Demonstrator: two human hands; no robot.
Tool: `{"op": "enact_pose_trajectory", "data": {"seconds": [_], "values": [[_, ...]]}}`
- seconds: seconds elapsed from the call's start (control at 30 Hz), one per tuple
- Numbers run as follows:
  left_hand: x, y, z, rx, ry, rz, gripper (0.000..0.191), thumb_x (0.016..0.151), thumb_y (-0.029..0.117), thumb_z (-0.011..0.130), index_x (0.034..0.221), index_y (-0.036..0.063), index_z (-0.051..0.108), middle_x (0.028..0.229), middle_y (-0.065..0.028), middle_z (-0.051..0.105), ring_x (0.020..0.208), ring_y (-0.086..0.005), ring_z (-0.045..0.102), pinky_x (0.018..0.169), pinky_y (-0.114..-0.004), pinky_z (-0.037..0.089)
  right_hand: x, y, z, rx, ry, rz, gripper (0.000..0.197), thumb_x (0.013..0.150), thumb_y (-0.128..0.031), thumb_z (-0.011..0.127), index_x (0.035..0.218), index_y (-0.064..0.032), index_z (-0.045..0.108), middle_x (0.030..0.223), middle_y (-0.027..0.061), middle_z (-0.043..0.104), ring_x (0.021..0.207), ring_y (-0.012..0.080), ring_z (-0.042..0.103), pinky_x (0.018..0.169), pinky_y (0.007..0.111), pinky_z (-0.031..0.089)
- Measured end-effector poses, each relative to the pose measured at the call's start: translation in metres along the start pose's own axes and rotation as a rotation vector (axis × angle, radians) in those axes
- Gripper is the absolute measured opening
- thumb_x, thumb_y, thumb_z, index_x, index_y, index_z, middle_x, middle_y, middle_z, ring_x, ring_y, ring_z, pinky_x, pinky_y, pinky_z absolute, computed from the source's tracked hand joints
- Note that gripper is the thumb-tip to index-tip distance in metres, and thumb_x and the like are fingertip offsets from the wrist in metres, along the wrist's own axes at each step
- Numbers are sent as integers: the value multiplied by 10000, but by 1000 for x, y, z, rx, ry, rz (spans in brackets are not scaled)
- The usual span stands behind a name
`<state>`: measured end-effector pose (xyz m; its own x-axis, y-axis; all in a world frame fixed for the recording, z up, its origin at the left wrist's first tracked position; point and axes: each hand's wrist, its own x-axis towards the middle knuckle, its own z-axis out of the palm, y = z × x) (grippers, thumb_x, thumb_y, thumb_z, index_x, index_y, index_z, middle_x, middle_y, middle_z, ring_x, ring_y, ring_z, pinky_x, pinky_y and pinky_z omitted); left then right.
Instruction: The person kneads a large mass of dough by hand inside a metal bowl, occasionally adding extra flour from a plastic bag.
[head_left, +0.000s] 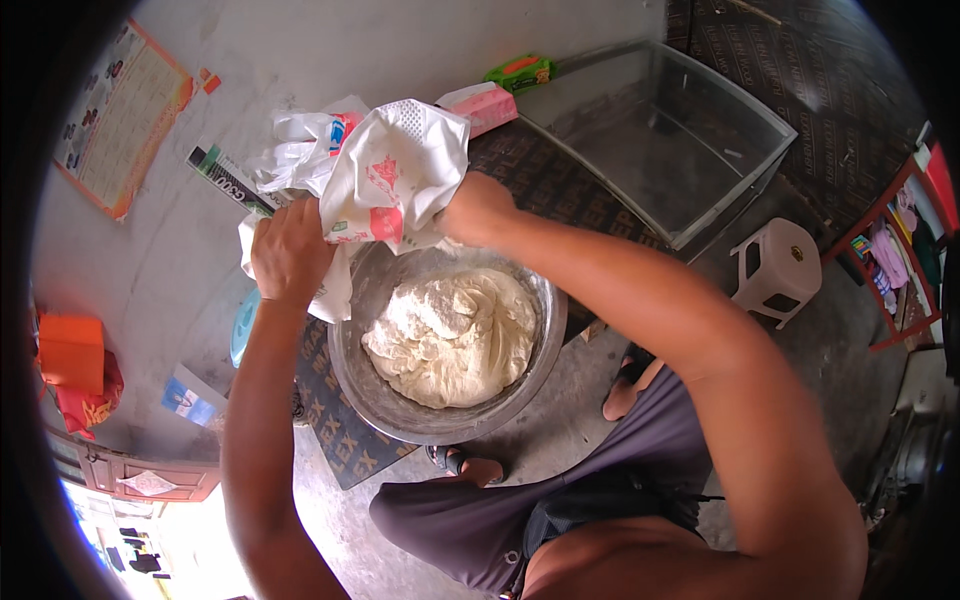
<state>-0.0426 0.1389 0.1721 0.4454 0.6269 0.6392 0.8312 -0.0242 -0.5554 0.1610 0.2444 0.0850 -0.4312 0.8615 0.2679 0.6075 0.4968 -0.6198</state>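
A large metal basin (556, 330) stands before me with a big lump of pale dough (457, 341) in it, dusted with dry flour on top. Over its far rim a white flour sack (409, 169) with red and green print is held up and tilted. My left hand (291, 244) is closed around the gathered left part of the sack. At the sack's right side is my right hand (480, 210), its fingers hidden behind or inside the cloth; a little flour shows below it at the rim.
Under the basin is a dark printed board (352, 442). Beyond lie plastic bags (300, 146), a pink box (480, 109) and a green packet (521, 73). A glass-sided case (660, 142) stands at right, near a plastic stool (780, 266). A dark long box (229, 180) leans by the wall.
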Motion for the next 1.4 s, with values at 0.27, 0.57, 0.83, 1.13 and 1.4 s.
{"op": "enact_pose_trajectory", "data": {"seconds": [0.27,0.57,0.83,1.13,1.4], "values": [[-9,-5,-7,-23,9,-30,271,638,255,729,752,126,520,711,-10,528,694,-193,574,626,-331,431,0,7,-12,84,-2,-47,317,680,-315,701,893,-80,705,903,169,675,873,334,650,760,409,523],[-9,-3,-5,-25,-2,-43,234,647,220,710,761,124,530,731,-13,555,720,-191,589,635,-338,436,-2,11,-3,117,63,-71,315,687,-299,678,891,-58,681,892,178,667,859,355,640,752,432,520],[-5,15,2,-66,0,26,263,615,200,737,803,103,579,723,-18,541,709,-196,576,635,-327,439,-23,16,-33,-215,-72,-23,220,703,-189,628,844,-23,663,872,184,657,841,361,634,735,428,516],[12,31,-23,-131,73,180,213,611,133,646,803,112,556,733,-3,509,680,-160,533,611,-295,404,-58,27,-53,-159,-101,-169,296,727,-239,640,982,-89,657,966,141,660,908,319,632,781,411,511],[14,40,-42,-157,50,233,219,596,160,654,764,119,520,731,-2,493,686,-163,529,619,-298,405,-81,30,-68,-130,-52,-322,299,757,-236,621,1042,-146,645,985,118,660,917,312,628,785,401,512]]}}
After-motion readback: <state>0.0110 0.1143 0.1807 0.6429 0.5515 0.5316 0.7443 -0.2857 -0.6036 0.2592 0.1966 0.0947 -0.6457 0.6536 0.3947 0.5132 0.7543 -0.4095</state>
